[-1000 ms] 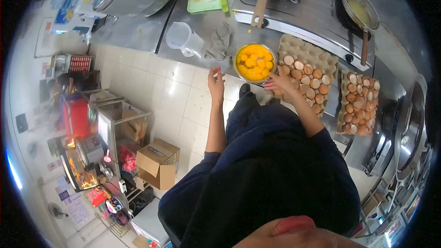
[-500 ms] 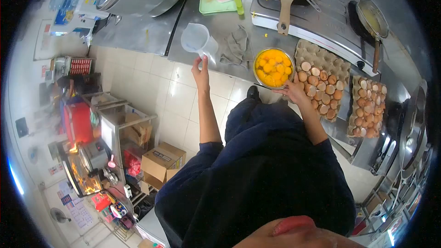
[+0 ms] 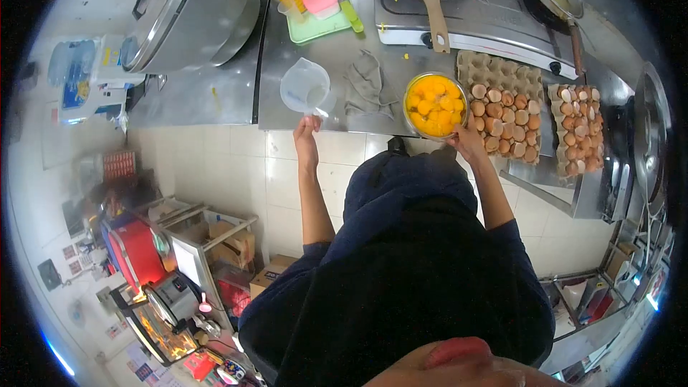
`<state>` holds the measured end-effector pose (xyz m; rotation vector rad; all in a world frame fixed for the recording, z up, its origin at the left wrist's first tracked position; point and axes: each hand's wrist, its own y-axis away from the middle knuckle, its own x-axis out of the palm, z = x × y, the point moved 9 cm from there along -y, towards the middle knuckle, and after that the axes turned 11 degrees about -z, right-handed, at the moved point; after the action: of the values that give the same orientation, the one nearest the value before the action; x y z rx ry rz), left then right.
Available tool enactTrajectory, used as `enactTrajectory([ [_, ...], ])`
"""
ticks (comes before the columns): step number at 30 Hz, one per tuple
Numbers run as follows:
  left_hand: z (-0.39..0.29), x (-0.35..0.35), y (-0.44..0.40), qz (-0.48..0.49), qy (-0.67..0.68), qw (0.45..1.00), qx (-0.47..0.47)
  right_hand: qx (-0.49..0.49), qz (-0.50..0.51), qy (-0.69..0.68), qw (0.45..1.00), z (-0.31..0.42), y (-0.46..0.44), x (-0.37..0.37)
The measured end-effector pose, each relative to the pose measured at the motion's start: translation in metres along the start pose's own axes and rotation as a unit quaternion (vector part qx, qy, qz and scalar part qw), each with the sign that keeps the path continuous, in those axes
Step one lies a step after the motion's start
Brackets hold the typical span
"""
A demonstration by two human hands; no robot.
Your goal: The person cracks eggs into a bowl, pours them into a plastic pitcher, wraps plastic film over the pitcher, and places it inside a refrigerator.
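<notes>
Overall, a stainless-steel bench (image 3: 416, 61) runs across the view, and the metal bowl (image 3: 435, 106) of egg yolks sits near its front edge. Beyond the bowl and to its right is the gas stove (image 3: 494, 25), carrying a frying pan (image 3: 434, 18) with a beige handle. A large lidded pot (image 3: 208, 21) stands well to the left of the bowl. Just right of the bowl lies a cardboard egg tray (image 3: 502, 70), partly filled with brown eggshells; a second egg tray (image 3: 555, 132) of shells is farther right. A green tray (image 3: 319, 27) lies beyond the bowl, to its left, bearing a pink-lidded container (image 3: 321, 2). Left of the bowl, past a crumpled grey cloth (image 3: 367, 84), is a clear plastic pitcher (image 3: 304, 86). Of the hands, the left hand (image 3: 307, 129) is closed at the pitcher's handle, and the right hand (image 3: 467, 141) grips the bowl's near right rim
</notes>
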<state>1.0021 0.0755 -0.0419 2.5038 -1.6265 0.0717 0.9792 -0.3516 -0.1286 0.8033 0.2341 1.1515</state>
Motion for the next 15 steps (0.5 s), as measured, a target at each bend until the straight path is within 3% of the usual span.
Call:
enactTrajectory([
  [5,-0.024,0.004,0.014,0.027,-0.097,0.995,-0.021,-0.014,-0.026,-0.037,0.999,0.015,0.025,-0.004],
  [7,-0.042,0.018,0.021,0.047,-0.123,0.991,-0.029,-0.041,0.010,-0.019,0.999,0.044,0.050,0.003],
  [15,-0.065,0.127,0.062,0.174,-0.209,0.961,-0.052,-0.028,-0.068,0.044,0.996,0.130,0.112,-0.056],
])
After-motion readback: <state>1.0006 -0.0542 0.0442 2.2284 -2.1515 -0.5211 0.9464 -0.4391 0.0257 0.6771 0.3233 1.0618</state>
